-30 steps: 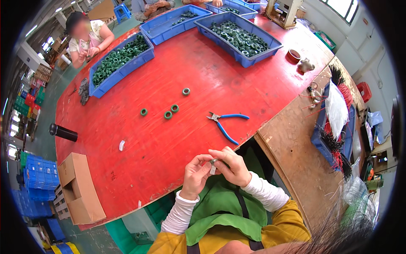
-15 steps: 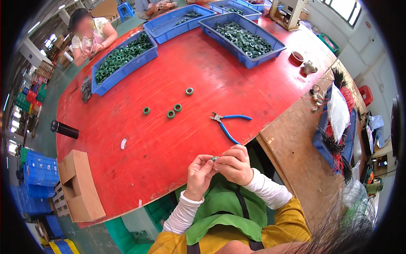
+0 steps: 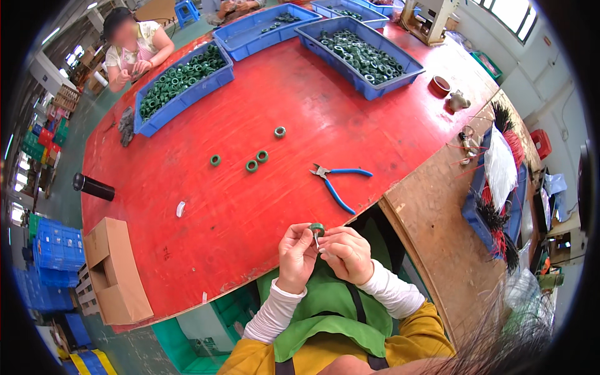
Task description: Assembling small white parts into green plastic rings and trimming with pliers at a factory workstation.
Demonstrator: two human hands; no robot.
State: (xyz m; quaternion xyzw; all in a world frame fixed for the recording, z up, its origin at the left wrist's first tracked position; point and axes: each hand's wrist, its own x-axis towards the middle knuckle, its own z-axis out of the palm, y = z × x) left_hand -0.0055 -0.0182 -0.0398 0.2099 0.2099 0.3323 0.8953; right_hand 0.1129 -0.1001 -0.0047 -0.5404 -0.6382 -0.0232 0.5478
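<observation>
A green ring (image 3: 317,229) is pinched in the fingertips of my left hand (image 3: 296,261), just over the near edge of the red table. A thin pale strand or tail hangs down from it. The fingers of my right hand (image 3: 350,255) are closed beside that tail; what they grip is too small to make out. Beyond my hands lie blue-handled side cutters (image 3: 337,181), jaws pointing left. Farther off are loose green rings: a close pair (image 3: 257,160), one to the left (image 3: 215,160) and one farther away (image 3: 279,132).
Blue trays of green rings stand at far left (image 3: 184,87) and far right (image 3: 369,59). A cardboard box (image 3: 122,275) and black cylinder (image 3: 94,187) sit at the left edge. To the right, a bin (image 3: 500,187) holds wires. A co-worker (image 3: 134,50) sits far left.
The green ring now shows more fully above my fingertips, with its tail visible. My right hand has lowered slightly and drawn back from it.
</observation>
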